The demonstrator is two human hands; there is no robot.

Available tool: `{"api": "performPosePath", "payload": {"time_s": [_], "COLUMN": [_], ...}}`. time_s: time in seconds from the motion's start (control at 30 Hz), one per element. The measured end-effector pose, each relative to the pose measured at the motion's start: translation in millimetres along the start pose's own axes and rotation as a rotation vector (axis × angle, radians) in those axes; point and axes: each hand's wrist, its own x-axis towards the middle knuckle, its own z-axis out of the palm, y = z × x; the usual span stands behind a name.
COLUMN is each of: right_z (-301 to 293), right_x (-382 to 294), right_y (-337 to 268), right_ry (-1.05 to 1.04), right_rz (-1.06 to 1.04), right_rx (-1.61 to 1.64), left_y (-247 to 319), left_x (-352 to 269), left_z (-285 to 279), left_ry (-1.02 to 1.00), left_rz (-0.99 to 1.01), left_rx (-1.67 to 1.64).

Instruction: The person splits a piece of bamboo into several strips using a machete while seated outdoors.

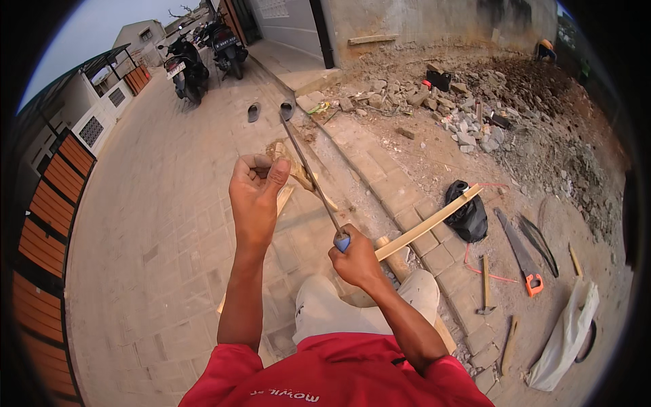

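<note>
My right hand (356,259) grips the blue handle of a long, narrow-bladed tool (310,173), perhaps a machete seen edge-on, its blade pointing away from me. My left hand (257,191) is raised left of the blade, fingers curled and thumb bent over, with nothing visible in it. Beyond that hand, a rough piece of wood (296,167) lies on the paving, partly hidden by the fingers and blade. Close by my right hand, a pale wooden strip (430,222) slants across a round timber piece (395,260) towards a black plastic bag (467,216).
On the right lie a handsaw (519,249), a hammer (485,287), a wooden stick (509,346) and a white sack (564,336). Two sandals (253,112) sit ahead, with motorbikes (185,68) farther off. Rubble (473,132) covers the far right, where a person (545,51) bends over.
</note>
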Motion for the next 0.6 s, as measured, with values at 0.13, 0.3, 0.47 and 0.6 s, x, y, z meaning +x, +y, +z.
{"api": "performPosePath", "payload": {"time_s": [0.13, 0.3, 0.47, 0.6], "right_z": [-2, -34, -84, -42], "right_x": [-3, 0, -35, -17], "right_y": [-2, -43, -141, -79], "right_ry": [-0.059, -0.213, 0.061, 0.201], "right_rz": [-0.045, 0.092, -0.219, -0.33], "right_rx": [0.067, 0.125, 0.234, 0.205], "left_y": [2, 3, 11, 15], "left_x": [-2, 1, 0, 3], "left_z": [-10, -22, -22, -8], "left_ry": [0.045, 0.005, 0.024, 0.02], "left_rz": [-0.098, -0.043, -0.043, -0.065], "left_rx": [-0.016, -0.004, 0.027, -0.041]}}
